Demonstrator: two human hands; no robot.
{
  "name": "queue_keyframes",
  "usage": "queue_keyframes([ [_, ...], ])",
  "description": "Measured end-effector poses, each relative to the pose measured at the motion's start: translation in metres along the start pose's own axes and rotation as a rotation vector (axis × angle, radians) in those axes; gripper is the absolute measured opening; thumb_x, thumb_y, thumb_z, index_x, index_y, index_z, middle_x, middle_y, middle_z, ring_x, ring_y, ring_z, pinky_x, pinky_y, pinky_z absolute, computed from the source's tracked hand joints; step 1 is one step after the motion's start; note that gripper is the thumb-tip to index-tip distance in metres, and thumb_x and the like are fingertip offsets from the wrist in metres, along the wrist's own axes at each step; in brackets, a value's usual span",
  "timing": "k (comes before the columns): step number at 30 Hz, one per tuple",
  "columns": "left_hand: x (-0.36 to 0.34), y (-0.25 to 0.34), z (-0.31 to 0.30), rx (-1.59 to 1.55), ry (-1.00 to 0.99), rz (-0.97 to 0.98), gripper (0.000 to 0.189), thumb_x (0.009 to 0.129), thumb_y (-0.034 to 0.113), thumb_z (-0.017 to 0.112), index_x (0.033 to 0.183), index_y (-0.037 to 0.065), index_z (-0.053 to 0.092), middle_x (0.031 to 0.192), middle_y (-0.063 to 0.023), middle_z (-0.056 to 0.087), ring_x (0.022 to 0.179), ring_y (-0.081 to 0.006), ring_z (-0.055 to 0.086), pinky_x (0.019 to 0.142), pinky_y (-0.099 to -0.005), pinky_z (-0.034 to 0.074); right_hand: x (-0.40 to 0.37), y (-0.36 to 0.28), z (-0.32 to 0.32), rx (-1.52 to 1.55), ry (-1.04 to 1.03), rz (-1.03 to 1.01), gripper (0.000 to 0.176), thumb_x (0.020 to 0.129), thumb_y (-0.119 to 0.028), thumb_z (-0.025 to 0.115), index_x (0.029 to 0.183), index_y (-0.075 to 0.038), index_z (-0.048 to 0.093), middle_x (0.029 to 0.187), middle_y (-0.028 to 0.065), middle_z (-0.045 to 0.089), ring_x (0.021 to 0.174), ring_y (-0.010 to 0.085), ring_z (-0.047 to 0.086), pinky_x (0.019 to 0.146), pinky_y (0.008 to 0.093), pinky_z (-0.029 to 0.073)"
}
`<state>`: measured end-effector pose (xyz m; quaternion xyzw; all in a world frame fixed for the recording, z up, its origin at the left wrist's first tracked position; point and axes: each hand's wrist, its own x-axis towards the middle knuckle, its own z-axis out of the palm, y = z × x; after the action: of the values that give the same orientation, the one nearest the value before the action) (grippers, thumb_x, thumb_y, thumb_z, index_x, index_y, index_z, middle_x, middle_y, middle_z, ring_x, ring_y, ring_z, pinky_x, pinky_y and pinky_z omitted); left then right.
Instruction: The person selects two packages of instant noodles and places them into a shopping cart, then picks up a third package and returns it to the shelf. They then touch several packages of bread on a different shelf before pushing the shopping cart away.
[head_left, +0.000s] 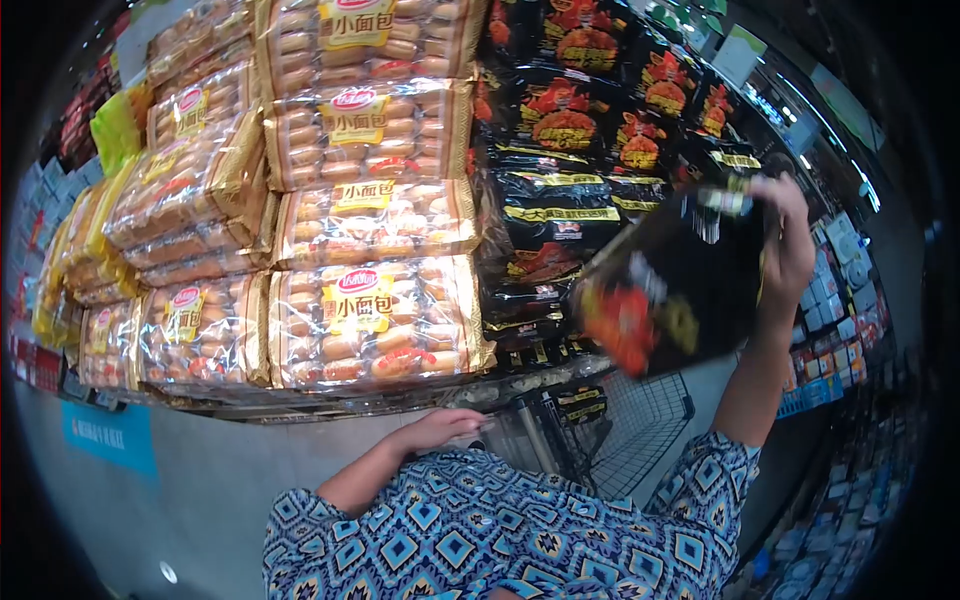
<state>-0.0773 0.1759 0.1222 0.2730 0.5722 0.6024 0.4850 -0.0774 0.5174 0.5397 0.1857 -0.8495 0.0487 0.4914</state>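
Note:
In my right hand (787, 235), raised on the right, is a large black pack of instant noodles (690, 285). My fingers are closed on its upper right edge. The pack is tilted and blurred, with a red and orange picture on its lower left. It is in front of a stack of similar black packs (560, 215). My left hand (440, 428) is low in front of my body, fingers together at the handle end of a shopping cart (640, 425). Its grip is partly hidden. A black pack with yellow bands (582, 404) lies in the cart.
Tall stacks of clear, gold-edged bread packs (370, 225) fill the display on the left. A low shelf edge (330, 402) runs beneath them. Another shelf with boxed goods (840, 310) stands at the right. A blue sign (110, 437) is at the lower left, against the grey floor (220, 470).

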Motion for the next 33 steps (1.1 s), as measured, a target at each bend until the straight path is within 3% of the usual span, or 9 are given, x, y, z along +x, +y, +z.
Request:
queue_keyframes([
  [2, 0.01, 0.042, 0.015, -0.239, -0.204, 0.068, 0.048, 0.1, 0.038, 0.044, 0.135, 0.005, 0.047, 0.13, -0.0083, 0.054, 0.116, -0.0188, 0.054, 0.1, -0.0332, 0.042, -0.009, -0.036, 0.002, 0.151, -0.072, -0.056, 0.014, 0.083, -0.004, 0.057, 0.096, -0.002, 0.062, 0.093, 0.0097, 0.065, 0.095, 0.0271, 0.062, 0.101, 0.0496, 0.037],
  [5, -0.013, 0.145, 0.042, -0.222, -0.167, 0.013, 0.054, 0.101, 0.041, 0.038, 0.143, 0.006, 0.034, 0.139, -0.0086, 0.046, 0.122, -0.0209, 0.05, 0.103, -0.0351, 0.041, -0.02, -0.078, 0.009, 0.251, -0.094, -0.159, 0.012, 0.081, -0.013, 0.062, 0.09, -0.005, 0.059, 0.089, 0.0094, 0.065, 0.089, 0.0271, 0.063, 0.099, 0.0518, 0.038],
  [9, 0.019, 0.086, 0.042, -0.446, -0.275, 0.093, 0.055, 0.101, 0.041, 0.036, 0.143, 0.006, 0.033, 0.141, -0.0121, 0.044, 0.124, -0.0233, 0.049, 0.103, -0.0391, 0.042, -0.04, -0.102, 0.008, 0.394, -0.165, -0.145, 0.008, 0.083, -0.017, 0.058, 0.088, -0.013, 0.064, 0.098, 0.0071, 0.063, 0.099, 0.0287, 0.06, 0.099, 0.0525, 0.038],
  [13, 0.01, 0.092, 0.04, -0.609, -0.141, 0.189, 0.053, 0.1, 0.039, 0.038, 0.142, 0.005, 0.035, 0.139, -0.0123, 0.045, 0.123, -0.0235, 0.05, 0.102, -0.0395, 0.042, -0.057, -0.101, 0.015, 0.494, -0.154, -0.162, 0.01, 0.081, -0.017, 0.061, 0.088, -0.014, 0.067, 0.109, 0.0098, 0.059, 0.105, 0.0308, 0.057, 0.097, 0.0517, 0.04],
  [15, 0.004, 0.097, 0.039, -0.687, -0.069, 0.236, 0.053, 0.1, 0.038, 0.039, 0.141, 0.005, 0.036, 0.139, -0.0124, 0.046, 0.122, -0.0236, 0.051, 0.102, -0.0397, 0.042, -0.059, -0.105, 0.018, 0.469, -0.17, -0.067, 0.012, 0.078, -0.018, 0.065, 0.089, -0.013, 0.068, 0.112, 0.0144, 0.058, 0.107, 0.0335, 0.056, 0.096, 0.0514, 0.041],
  [18, -0.005, 0.103, 0.037, -0.788, 0.044, 0.321, 0.051, 0.099, 0.037, 0.04, 0.14, 0.005, 0.037, 0.138, -0.0126, 0.048, 0.121, -0.0237, 0.052, 0.102, -0.04, 0.043, -0.07, -0.092, 0.029, 0.502, -0.2, 0.027, 0.024, 0.072, -0.016, 0.073, 0.095, -0.009, 0.071, 0.115, 0.0212, 0.059, 0.102, 0.0367, 0.059, 0.09, 0.0442, 0.046],
  [20, -0.008, 0.105, 0.036, -0.85, 0.12, 0.379, 0.051, 0.099, 0.036, 0.041, 0.139, 0.005, 0.038, 0.137, -0.0127, 0.048, 0.121, -0.0238, 0.052, 0.101, -0.0402, 0.043, -0.07, -0.083, 0.034, 0.566, -0.301, 0.067, 0.027, 0.074, -0.011, 0.072, 0.1, -0.004, 0.07, 0.104, 0.0208, 0.063, 0.092, 0.0329, 0.062, 0.08, 0.0364, 0.05],
  [23, -0.008, 0.103, 0.036, -0.897, 0.174, 0.437, 0.049, 0.099, 0.034, 0.043, 0.137, 0.005, 0.041, 0.135, -0.0128, 0.051, 0.119, -0.0243, 0.054, 0.1, -0.0407, 0.044, -0.075, -0.071, 0.045, 0.653, -0.353, 0.093, 0.027, 0.077, -0.008, 0.071, 0.103, 0.0, 0.068, 0.089, 0.0149, 0.066, 0.081, 0.0277, 0.063, 0.073, 0.0346, 0.049],
  [33, -0.011, 0.104, 0.04, -0.906, 0.147, 0.412, 0.056, 0.096, 0.042, 0.045, 0.139, 0.006, 0.039, 0.135, -0.0138, 0.051, 0.119, -0.0262, 0.054, 0.101, -0.0441, 0.044, -0.079, -0.074, 0.049, 0.74, -0.405, 0.137, 0.025, 0.078, 0.001, 0.067, 0.102, 0.003, 0.068, 0.088, 0.0157, 0.066, 0.077, 0.0256, 0.063, 0.073, 0.032, 0.049],
])
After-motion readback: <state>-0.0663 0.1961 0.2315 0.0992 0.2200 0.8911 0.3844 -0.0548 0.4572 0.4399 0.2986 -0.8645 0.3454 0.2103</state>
